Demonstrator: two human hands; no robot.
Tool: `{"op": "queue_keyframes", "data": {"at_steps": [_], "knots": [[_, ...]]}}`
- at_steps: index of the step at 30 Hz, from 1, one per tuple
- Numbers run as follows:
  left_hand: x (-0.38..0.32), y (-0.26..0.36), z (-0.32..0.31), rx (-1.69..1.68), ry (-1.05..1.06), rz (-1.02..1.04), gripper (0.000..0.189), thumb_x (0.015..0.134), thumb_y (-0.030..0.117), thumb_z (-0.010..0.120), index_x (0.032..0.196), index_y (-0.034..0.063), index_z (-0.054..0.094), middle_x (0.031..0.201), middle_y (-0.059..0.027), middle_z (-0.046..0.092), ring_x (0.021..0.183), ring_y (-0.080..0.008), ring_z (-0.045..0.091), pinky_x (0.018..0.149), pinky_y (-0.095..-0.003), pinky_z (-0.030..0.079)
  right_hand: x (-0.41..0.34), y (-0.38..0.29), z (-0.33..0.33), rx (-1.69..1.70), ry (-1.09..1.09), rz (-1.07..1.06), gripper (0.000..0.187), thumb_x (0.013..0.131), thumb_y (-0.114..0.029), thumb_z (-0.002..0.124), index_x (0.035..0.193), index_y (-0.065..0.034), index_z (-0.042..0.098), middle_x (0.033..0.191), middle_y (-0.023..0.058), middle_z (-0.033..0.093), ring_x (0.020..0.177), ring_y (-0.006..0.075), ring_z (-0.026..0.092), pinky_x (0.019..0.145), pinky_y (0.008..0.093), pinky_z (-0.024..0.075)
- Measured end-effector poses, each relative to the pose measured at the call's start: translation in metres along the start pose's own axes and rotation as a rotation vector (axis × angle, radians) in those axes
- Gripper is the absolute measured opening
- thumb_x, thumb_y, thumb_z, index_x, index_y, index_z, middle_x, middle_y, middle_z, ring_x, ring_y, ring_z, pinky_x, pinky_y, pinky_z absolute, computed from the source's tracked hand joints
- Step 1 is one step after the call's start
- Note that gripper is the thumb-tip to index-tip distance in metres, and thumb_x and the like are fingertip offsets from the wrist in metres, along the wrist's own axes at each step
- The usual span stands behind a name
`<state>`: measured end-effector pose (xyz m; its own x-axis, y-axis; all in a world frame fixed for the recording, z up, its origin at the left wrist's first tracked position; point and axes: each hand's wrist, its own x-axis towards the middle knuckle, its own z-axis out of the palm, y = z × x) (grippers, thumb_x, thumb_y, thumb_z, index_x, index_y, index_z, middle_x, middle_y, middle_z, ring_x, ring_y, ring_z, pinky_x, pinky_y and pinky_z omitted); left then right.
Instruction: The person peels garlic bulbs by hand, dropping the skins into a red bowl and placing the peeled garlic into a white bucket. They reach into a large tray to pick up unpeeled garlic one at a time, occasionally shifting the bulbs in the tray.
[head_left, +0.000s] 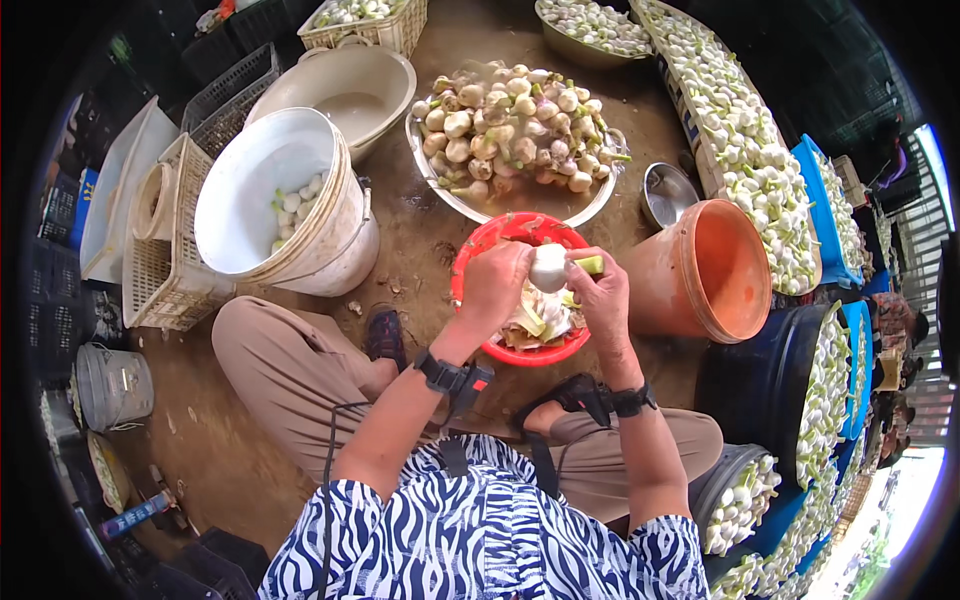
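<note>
A white, peeled garlic bulb (549, 268) with a short green stem is held between my two hands, above a red plastic basin (466, 259). My left hand (496, 283) grips the bulb's left side with its fingers. On the right, my right hand (600, 291) pinches it at the stem end. Garlic peelings and cut stem pieces (541, 319) lie in the basin. Just beyond stands a wide metal basin (450, 196) heaped with unpeeled, soil-stained garlic bulbs (517, 127) in murky water. A white bucket (255, 180) on the left holds several peeled bulbs (296, 206).
An orange bucket (697, 270) lies tilted at the right, near a small metal bowl (669, 195). Long trays of peeled garlic (750, 150) and a dark blue drum (757, 382) line the right side. A beige tub (337, 82) and plastic crates (176, 262) stand at the left.
</note>
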<state>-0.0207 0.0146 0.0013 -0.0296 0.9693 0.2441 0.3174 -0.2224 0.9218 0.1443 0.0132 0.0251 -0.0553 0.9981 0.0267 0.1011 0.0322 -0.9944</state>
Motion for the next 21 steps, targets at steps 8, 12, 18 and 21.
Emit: {"op": "queue_keyframes", "data": {"at_steps": [8,12,18,21], "knots": [[0.017,-0.068,0.009,0.678,-0.073,0.067,0.025,0.085,0.027,0.058,0.077,0.0036,0.059,0.069,-0.0121,0.062,0.065,-0.0251,0.061,0.059,-0.0367,0.049,-0.026,-0.028,-0.031,0.128,-0.138,-0.021,0.019,0.081,-0.001,0.059,0.1,0.0022,0.062,0.092,0.0049,0.059,0.069,0.0073,0.054,0.067,0.0202,0.0447],[0.01,0.001,0.0,-0.524,-0.223,-0.376,0.03,0.083,0.026,0.067,0.091,0.0004,0.055,0.069,-0.0026,0.056,0.062,-0.0114,0.053,0.057,-0.0278,0.045,-0.028,-0.018,-0.043,0.017,-0.072,0.007,0.02,0.083,-0.002,0.059,0.102,0.0028,0.061,0.094,0.0049,0.06,0.072,0.0083,0.055,0.069,0.021,0.045],[-0.002,0.019,-0.004,-0.273,-0.259,-0.13,0.028,0.082,0.018,0.066,0.1,-0.0017,0.058,0.079,-0.0056,0.06,0.071,-0.01,0.058,0.064,-0.0258,0.047,-0.022,-0.015,-0.04,-0.204,-0.188,-0.217,0.026,0.077,0.003,0.063,0.102,-0.001,0.062,0.088,0.0061,0.059,0.081,0.0153,0.058,0.071,0.026,0.0462],[0.0,0.024,-0.011,-0.211,-0.323,-0.065,0.017,0.081,0.008,0.062,0.094,-0.0019,0.064,0.082,-0.0036,0.063,0.073,-0.0063,0.058,0.063,-0.0234,0.048,-0.025,-0.027,-0.037,-0.373,-0.22,-0.295,0.03,0.072,0.008,0.063,0.101,-0.0021,0.062,0.086,0.0093,0.058,0.084,0.0206,0.059,0.073,0.0284,0.0463]]}}
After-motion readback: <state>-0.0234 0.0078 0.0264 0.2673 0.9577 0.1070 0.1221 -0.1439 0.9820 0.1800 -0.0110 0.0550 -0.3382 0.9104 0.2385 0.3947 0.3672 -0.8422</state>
